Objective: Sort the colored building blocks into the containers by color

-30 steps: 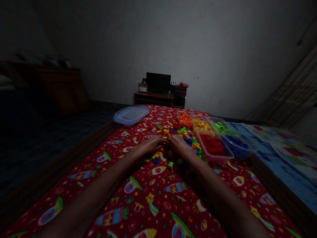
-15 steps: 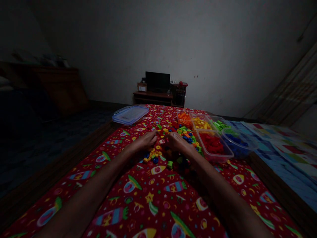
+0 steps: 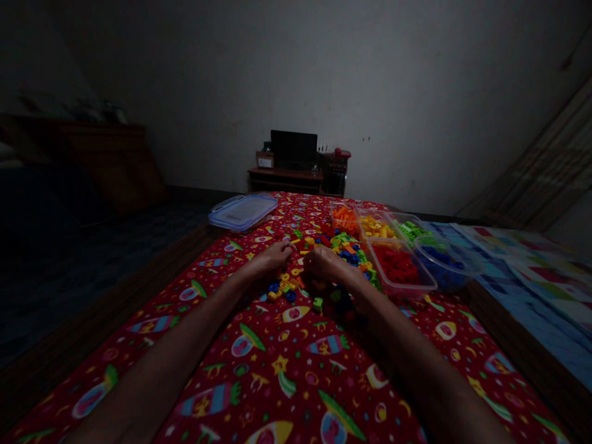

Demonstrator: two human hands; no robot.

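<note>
Over a pile of mixed plastic building bricks (image 3: 350, 251), my left hand (image 3: 277, 254) is closed, its fingers pinched together at the left edge. Dim light hides whatever it may hold. My right hand (image 3: 324, 264) bends down close beside it, fingers curled among the bricks; what lies in them is out of sight. Small yellow pieces (image 3: 285, 283) and a blue ring-shaped piece (image 3: 290, 296) lie loose just below my left hand. A single green brick (image 3: 317, 304) sits nearer to me, below my right hand.
Right of the pile stand clear containers of sorted bricks: orange (image 3: 345, 220), yellow (image 3: 378, 228), green (image 3: 413, 232), red (image 3: 394, 264), and a round tub (image 3: 462, 265) of blue ones. A clear blue-rimmed lid (image 3: 243, 213) rests at the far left of the red patterned cloth (image 3: 296, 351).
My right hand has shifted slightly left, its fingers curling in more. My left hand stays near the same spot, fingers still pinched. The containers and lid have not moved.
</note>
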